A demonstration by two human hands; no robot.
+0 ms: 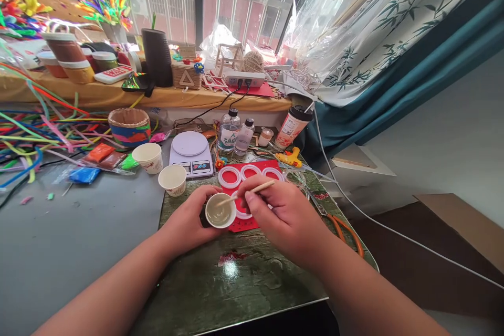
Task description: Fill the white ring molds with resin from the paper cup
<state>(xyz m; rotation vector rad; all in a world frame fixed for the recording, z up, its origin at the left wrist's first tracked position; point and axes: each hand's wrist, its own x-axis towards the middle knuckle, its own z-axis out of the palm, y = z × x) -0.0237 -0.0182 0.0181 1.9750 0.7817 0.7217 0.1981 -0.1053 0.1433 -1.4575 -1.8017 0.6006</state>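
My left hand (pixel 195 220) is wrapped round a paper cup (pixel 232 213) that holds a clear, slightly cloudy liquid (pixel 219 214). Pinched in my right hand (pixel 281 215) is a wooden stick (pixel 263 187), its lower end dipped into the liquid. Behind my hands lies a red sheet (pixel 246 224) bearing several round whitish ring molds (pixel 229 177), some partly covered by my right hand. Two more paper cups stand to the left, a nearer one (pixel 172 180) and a farther one (pixel 148 157). A kitchen scale (pixel 190 145) sits just beyond them.
Two clear bottles (pixel 229 131), a small jar (pixel 265 137) and a lidded drink cup (pixel 292 127) line the back. A yellow glue gun (pixel 290 157) and orange-handled pliers (pixel 339 228) lie right. Colourful pipe cleaners (pixel 35 131) spread at left. A white cable (pixel 346 197) hangs past the table's right edge.
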